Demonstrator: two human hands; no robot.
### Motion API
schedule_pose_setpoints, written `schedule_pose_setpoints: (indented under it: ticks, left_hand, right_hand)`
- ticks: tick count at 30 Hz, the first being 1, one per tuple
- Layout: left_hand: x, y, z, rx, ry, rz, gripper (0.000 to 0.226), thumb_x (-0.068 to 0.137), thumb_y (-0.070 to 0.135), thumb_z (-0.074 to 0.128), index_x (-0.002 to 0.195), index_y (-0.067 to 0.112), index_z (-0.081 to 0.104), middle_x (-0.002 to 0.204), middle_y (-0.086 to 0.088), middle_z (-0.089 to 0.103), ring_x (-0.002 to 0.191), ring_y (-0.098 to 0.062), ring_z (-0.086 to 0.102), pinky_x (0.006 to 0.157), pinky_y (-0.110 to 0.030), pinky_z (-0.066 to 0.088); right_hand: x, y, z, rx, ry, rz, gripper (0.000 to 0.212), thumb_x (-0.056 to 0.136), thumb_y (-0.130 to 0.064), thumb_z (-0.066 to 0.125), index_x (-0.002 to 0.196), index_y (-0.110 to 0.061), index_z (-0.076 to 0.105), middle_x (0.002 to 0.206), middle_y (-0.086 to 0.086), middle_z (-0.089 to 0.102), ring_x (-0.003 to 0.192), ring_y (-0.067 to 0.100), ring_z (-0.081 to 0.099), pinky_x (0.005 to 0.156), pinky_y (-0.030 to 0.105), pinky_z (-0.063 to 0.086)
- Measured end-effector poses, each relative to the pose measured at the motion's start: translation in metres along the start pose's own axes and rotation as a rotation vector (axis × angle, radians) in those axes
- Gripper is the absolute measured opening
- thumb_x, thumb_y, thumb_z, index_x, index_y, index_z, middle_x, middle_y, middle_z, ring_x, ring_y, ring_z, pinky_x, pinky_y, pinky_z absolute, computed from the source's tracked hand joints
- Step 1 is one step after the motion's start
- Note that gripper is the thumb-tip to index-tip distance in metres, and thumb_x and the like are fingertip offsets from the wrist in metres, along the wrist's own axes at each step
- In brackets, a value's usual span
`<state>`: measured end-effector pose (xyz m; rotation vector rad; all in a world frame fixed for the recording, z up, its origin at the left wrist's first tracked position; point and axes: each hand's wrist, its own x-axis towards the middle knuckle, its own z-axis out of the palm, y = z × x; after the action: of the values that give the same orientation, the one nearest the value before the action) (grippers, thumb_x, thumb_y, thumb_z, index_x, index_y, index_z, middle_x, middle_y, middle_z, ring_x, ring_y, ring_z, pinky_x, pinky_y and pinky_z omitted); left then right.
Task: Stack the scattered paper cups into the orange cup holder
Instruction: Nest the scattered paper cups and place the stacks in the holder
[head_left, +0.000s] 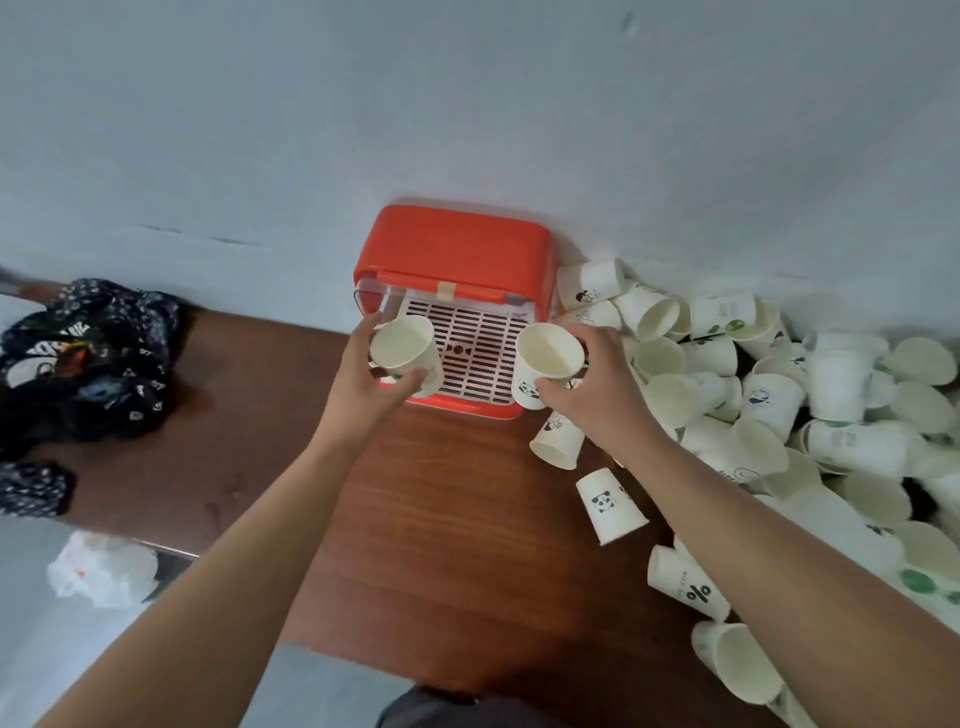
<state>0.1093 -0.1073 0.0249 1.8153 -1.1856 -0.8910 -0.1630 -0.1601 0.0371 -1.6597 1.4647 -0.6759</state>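
Note:
The orange cup holder stands against the wall, its lid raised over a white slatted tray. My left hand grips a white paper cup upright at the tray's left edge. My right hand grips another paper cup with a panda print at the tray's right edge. Both cup mouths face up toward me. A big heap of scattered paper cups covers the table to the right of the holder.
Loose cups lie near my right forearm: a panda-print cup and a cup marked with a percent sign. A dark patterned cloth bundle sits at the left on the brown wooden table. A white plastic bag lies below the table's left edge.

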Motion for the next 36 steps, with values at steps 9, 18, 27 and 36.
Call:
schedule_pose_setpoints:
  ticks: [9, 18, 27, 36]
  left_hand:
    - [0.05, -0.027, -0.036, 0.005, 0.115, -0.046, 0.08, 0.074, 0.027, 0.084, 0.142, 0.027, 0.042, 0.136, 0.006, 0.05, 0.118, -0.008, 0.054, 0.096, -0.027, 0.048]
    - [0.083, -0.059, -0.024, 0.357, -0.186, 0.025, 0.087, 0.078, 0.048, 0.077, 0.151, 0.029, 0.033, 0.133, -0.009, 0.047, 0.13, -0.029, 0.043, 0.107, -0.048, 0.041]
    - [0.086, -0.081, -0.055, 0.053, -0.441, -0.037, 0.067, 0.088, 0.051, 0.065, 0.149, 0.04, 0.039, 0.14, 0.012, 0.056, 0.129, -0.01, 0.054, 0.11, -0.049, 0.042]
    - [0.076, -0.077, -0.061, -0.121, -0.33, -0.098, 0.044, 0.097, 0.042, 0.06, 0.14, 0.035, 0.055, 0.133, 0.016, 0.061, 0.12, -0.001, 0.059, 0.103, -0.026, 0.047]
  right_hand:
    - [0.013, -0.044, 0.06, 0.04, 0.033, -0.018, 0.071, 0.073, -0.021, 0.083, 0.132, -0.024, 0.043, 0.13, -0.005, 0.041, 0.117, 0.009, 0.045, 0.094, 0.024, 0.041]
    - [0.028, -0.062, 0.093, 0.025, 0.094, 0.025, 0.065, 0.075, -0.03, 0.083, 0.128, -0.024, 0.046, 0.125, -0.006, 0.046, 0.112, 0.004, 0.045, 0.089, 0.018, 0.04]
    - [0.046, -0.085, 0.148, 0.032, 0.038, -0.053, 0.069, 0.073, -0.028, 0.085, 0.13, -0.023, 0.046, 0.126, -0.007, 0.048, 0.115, 0.007, 0.048, 0.092, 0.023, 0.047]
    - [0.07, -0.077, 0.187, -0.233, -0.166, 0.013, 0.082, 0.076, -0.03, 0.084, 0.144, -0.02, 0.038, 0.142, 0.003, 0.049, 0.128, 0.022, 0.048, 0.104, 0.036, 0.045]
